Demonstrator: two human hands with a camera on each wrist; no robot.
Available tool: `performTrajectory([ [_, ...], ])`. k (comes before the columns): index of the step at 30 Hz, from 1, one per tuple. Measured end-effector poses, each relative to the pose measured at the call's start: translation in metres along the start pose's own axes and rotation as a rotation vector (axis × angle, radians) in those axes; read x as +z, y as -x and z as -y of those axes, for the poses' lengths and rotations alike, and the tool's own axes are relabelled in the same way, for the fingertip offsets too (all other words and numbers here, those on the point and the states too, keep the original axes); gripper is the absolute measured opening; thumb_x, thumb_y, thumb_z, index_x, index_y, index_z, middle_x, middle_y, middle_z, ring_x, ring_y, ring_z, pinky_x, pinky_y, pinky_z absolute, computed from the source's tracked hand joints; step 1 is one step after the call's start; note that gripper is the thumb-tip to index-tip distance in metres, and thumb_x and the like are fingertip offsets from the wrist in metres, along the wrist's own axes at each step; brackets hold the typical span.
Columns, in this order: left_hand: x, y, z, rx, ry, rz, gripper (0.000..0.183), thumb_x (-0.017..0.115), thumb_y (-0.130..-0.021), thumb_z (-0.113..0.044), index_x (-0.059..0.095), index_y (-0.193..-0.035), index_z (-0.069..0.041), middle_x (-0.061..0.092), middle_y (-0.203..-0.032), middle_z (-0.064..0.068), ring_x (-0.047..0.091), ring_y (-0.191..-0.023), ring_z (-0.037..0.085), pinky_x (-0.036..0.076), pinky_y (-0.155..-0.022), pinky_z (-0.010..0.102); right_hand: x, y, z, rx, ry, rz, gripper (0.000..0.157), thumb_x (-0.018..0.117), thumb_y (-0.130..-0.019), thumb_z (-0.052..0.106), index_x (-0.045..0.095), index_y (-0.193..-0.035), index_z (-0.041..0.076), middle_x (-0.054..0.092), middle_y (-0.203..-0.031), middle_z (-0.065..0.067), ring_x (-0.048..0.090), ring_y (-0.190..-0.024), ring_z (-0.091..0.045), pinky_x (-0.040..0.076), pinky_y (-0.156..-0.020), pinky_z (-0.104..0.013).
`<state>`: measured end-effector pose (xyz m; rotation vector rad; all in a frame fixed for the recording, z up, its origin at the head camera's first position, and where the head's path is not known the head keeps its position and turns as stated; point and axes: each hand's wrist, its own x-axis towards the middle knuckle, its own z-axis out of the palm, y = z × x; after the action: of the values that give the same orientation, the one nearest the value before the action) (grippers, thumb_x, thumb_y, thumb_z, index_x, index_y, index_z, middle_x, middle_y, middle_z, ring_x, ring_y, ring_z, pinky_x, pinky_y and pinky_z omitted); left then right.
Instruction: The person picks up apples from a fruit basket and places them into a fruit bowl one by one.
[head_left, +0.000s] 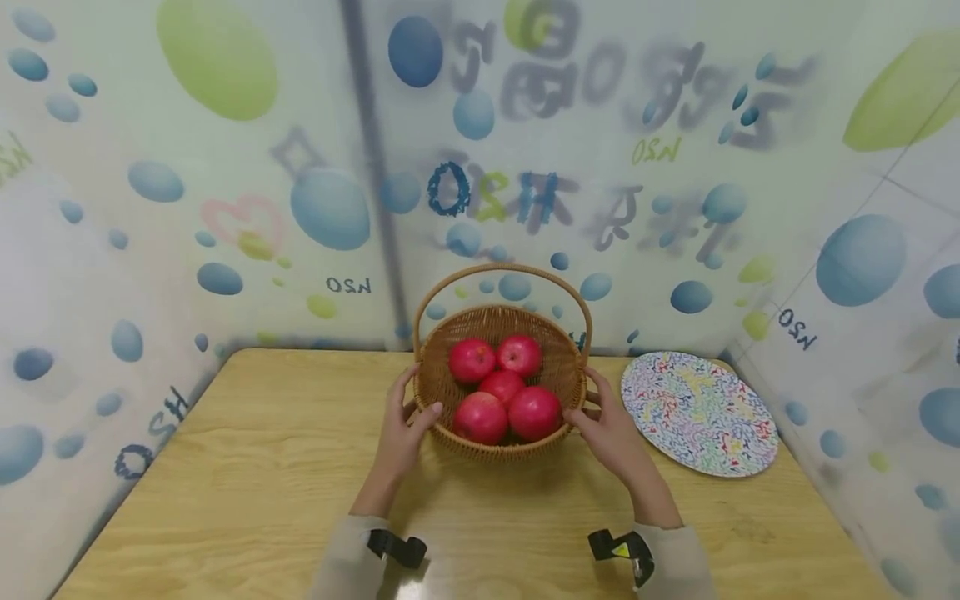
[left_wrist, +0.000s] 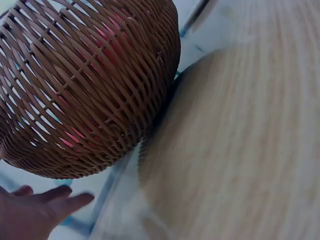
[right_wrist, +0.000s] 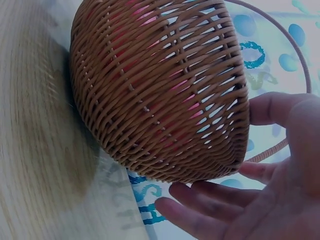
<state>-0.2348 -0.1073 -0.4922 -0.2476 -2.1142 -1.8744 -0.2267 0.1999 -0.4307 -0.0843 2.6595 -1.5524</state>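
Note:
A brown wicker basket (head_left: 498, 452) with a tall arched handle stands near the table's back edge, its opening facing me. Inside it lie several red apples (head_left: 482, 418); their red also shows through the weave in both wrist views. My left hand (head_left: 401, 429) holds the basket's left side, thumb at the rim and fingers outside. On the opposite side my right hand (head_left: 611, 429) grips the rim, with its thumb (right_wrist: 272, 108) against the edge and its other fingers along the outer wall. Whether the basket's base touches the table cannot be told.
A round, multicoloured speckled mat or board (head_left: 701, 414) lies at the back right of the wooden table (head_left: 262, 475). Walls patterned with blue and green spots (head_left: 330, 208) enclose the table at the back and both sides.

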Motion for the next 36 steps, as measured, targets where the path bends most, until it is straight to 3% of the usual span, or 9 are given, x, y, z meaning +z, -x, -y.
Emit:
performTrajectory([
  [5, -0.001, 0.001, 0.005, -0.003, 0.053, 0.066, 0.073, 0.058, -0.098, -0.009, 0.022, -0.161, -0.018, 0.017, -0.168, 0.012, 0.013, -0.156, 0.036, 0.029, -0.118, 0.063, 0.001, 0.006, 0.003, -0.081, 0.089, -0.041, 0.071, 0.062, -0.099, 0.026, 0.027, -0.159, 0.012, 0.044, -0.154, -0.026, 0.055, -0.132, -0.047, 0.057, -0.094, -0.054],
  [11, 0.001, 0.005, 0.005, -0.037, 0.12, 0.086, 0.079, 0.059, -0.096, -0.01, 0.017, -0.162, -0.025, 0.013, -0.168, 0.018, 0.026, -0.149, 0.051, 0.038, -0.111, 0.062, 0.0, 0.015, 0.009, -0.293, 0.2, -0.177, 0.06, 0.073, -0.093, 0.022, 0.05, -0.146, 0.004, 0.055, -0.146, -0.02, 0.056, -0.131, -0.042, 0.054, -0.099, -0.058],
  [14, 0.002, 0.007, 0.005, -0.043, 0.146, 0.092, 0.081, 0.06, -0.095, -0.012, 0.016, -0.162, -0.026, 0.013, -0.167, 0.02, 0.029, -0.147, 0.054, 0.04, -0.108, 0.062, -0.002, 0.015, 0.014, -0.39, 0.256, -0.186, 0.056, 0.076, -0.09, 0.021, 0.056, -0.14, 0.004, 0.06, -0.14, -0.019, 0.058, -0.129, -0.04, 0.054, -0.098, -0.057],
  [21, 0.002, 0.008, 0.005, -0.069, 0.097, 0.089, 0.084, 0.063, -0.095, -0.023, 0.013, -0.162, -0.028, 0.006, -0.17, 0.01, 0.035, -0.142, 0.053, 0.042, -0.107, 0.059, -0.007, 0.006, 0.031, -0.502, 0.392, -0.02, 0.058, 0.077, -0.09, 0.027, 0.056, -0.141, 0.011, 0.06, -0.142, -0.013, 0.057, -0.13, -0.035, 0.053, -0.101, -0.054],
  [28, 0.003, 0.004, 0.006, -0.07, 0.122, 0.096, 0.083, 0.063, -0.094, -0.018, 0.015, -0.162, -0.028, 0.011, -0.169, 0.013, 0.032, -0.145, 0.051, 0.037, -0.112, 0.062, -0.005, -0.012, 0.042, -0.56, 0.496, 0.182, 0.062, 0.079, -0.088, 0.024, 0.054, -0.144, 0.011, 0.058, -0.142, -0.014, 0.056, -0.131, -0.034, 0.054, -0.102, -0.051],
  [32, 0.005, 0.002, 0.007, -0.072, 0.151, 0.096, 0.083, 0.06, -0.095, -0.011, 0.014, -0.162, -0.025, 0.017, -0.166, 0.02, 0.034, -0.145, 0.05, 0.04, -0.111, 0.059, -0.004, -0.023, 0.046, -0.566, 0.55, 0.263, 0.061, 0.078, -0.088, 0.024, 0.055, -0.143, 0.01, 0.057, -0.143, -0.015, 0.054, -0.132, -0.035, 0.052, -0.103, -0.053],
  [36, 0.005, 0.001, 0.005, -0.075, 0.157, 0.096, 0.082, 0.059, -0.095, -0.007, 0.014, -0.162, -0.025, 0.021, -0.164, 0.023, 0.039, -0.142, 0.052, 0.045, -0.107, 0.053, 0.0, -0.033, 0.05, -0.518, 0.601, 0.325, 0.062, 0.076, -0.09, 0.027, 0.054, -0.145, 0.011, 0.056, -0.146, -0.015, 0.052, -0.135, -0.036, 0.049, -0.107, -0.053],
])
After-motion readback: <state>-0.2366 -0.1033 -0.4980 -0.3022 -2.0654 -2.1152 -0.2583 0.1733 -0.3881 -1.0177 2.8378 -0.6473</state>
